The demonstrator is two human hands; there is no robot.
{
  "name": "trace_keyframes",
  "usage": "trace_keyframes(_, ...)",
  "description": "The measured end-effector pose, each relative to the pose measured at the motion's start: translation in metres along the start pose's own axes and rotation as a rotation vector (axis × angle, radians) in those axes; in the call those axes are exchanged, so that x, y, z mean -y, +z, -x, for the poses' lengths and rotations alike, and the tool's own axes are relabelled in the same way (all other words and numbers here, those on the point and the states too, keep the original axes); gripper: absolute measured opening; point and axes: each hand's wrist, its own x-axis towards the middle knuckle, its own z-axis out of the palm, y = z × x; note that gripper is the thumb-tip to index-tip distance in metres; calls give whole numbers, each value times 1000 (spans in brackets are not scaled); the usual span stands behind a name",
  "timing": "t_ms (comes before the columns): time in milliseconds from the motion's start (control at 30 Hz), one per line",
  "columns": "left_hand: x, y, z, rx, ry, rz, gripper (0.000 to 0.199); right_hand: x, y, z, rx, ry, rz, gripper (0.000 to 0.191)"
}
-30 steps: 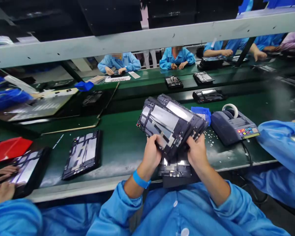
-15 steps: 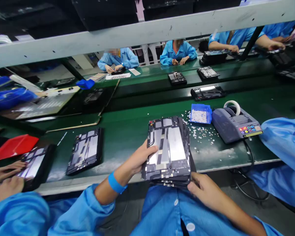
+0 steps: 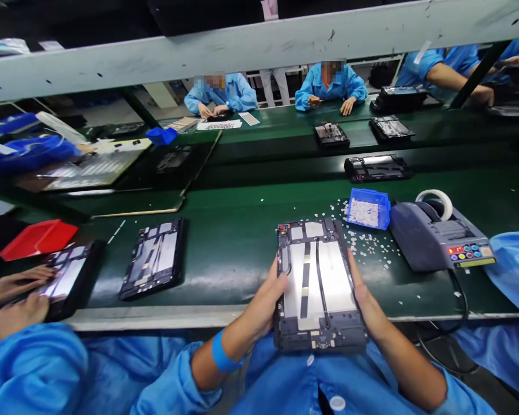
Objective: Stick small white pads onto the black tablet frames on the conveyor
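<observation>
grip from both sides: my left hand (image 3: 263, 302) has its thumb over the left edge of a tablet-like device (image 3: 318, 282), and my right hand (image 3: 367, 305) lies along its right side, so the device is held between the two. it faces me with pale metal panels and a dark strip showing, its lower end past the front edge of the green table (image 3: 225, 276); whether it rests on anything i cannot tell. a blue band (image 3: 224, 353) circles my left wrist. just beyond my right hand, white bits (image 3: 365, 245) are scattered beside a blue tray (image 3: 385, 210) holding more of them, and next to that stands a grey tape dispenser (image 3: 419, 239) with a roll of tape (image 3: 447, 203) on it. off to my left lies a second device (image 3: 153, 259), and farther over a co-worker's hands (image 3: 21, 316) touch a third one (image 3: 71, 268) near a red tray (image 3: 38, 237). across the way, two people in blue jackets sit under a pale beam (image 3: 242, 49).
</observation>
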Motion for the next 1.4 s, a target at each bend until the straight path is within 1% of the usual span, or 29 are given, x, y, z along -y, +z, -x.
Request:
trace_keyframes(67,7,2,5,-15,65,-79,86,3,-6,-3,25,28,-83,90)
trace_keyframes(133,13,2,9,-16,117,-205,86,2,-14,-1,48,47,-113,92)
trace_keyframes(233,12,-6,11,39,122,-364,84,-4,-25,6,86,70,-69,92)
trace_keyframes(267,9,-11,9,30,124,-409,83,-5,-29,9,90,62,-17,91)
trace_keyframes(300,3,-17,5,-19,142,-463,80,-4,-33,10,74,42,50,91)
trace_keyframes(333,-4,-23,0,-106,181,-535,75,-3,-38,10,40,7,120,91)
trace_keyframes(400,-23,-35,-14,-310,327,-738,56,5,-45,5,-60,-101,237,93)
trace_keyframes(433,-34,-39,-22,-363,412,-865,43,11,-48,-1,-109,-163,284,91)
trace_keyframes(467,-45,-42,-30,-362,488,-999,33,18,-50,-7,-140,-222,333,86)
trace_keyframes(500,-55,-42,-38,-322,547,-1126,27,26,-50,-15,-149,-277,389,79)
trace_keyframes(533,-64,-41,-45,-262,586,-1239,25,35,-49,-23,-145,-327,448,69)
trace_keyframes(600,-76,-35,-56,-166,614,-1410,26,52,-44,-38,-111,-412,556,53)
trace_keyframes(700,-79,-27,-65,-135,603,-1531,24,74,-31,-57,-40,-529,637,45)
trace_keyframes(800,-76,-25,-67,-155,608,-1530,16,91,-16,-76,21,-605,673,35)
trace_keyframes(867,-75,-27,-69,-139,635,-1492,14,101,-6,-95,90,-594,691,26)
trace_keyframes(967,-76,-30,-72,-94,650,-1462,15,109,11,-129,192,-495,721,27)
trace_keyframes(1033,-78,-32,-73,-86,654,-1439,19,111,21,-150,222,-418,723,28)
trace_keyframes(1100,-78,-35,-72,-59,695,-1380,25,112,31,-164,258,-337,679,27)
trace_keyframes(1167,-76,-37,-71,-38,768,-1296,28,114,38,-170,348,-230,579,26)
trace_keyframes(1233,-71,-39,-71,-75,807,-1211,26,116,43,-168,458,-129,456,25)
trace_keyframes(1267,-68,-39,-71,-110,808,-1168,24,117,44,-167,492,-90,405,23)
trace_keyframes(1300,-65,-38,-71,-142,799,-1123,22,117,45,-165,505,-64,375,22)
trace_keyframes(1333,-61,-37,-72,-167,787,-1073,21,118,45,-163,492,-50,369,20)
trace_keyframes(1400,-56,-32,-71,-203,763,-950,17,117,45,-160,417,-47,402,17)
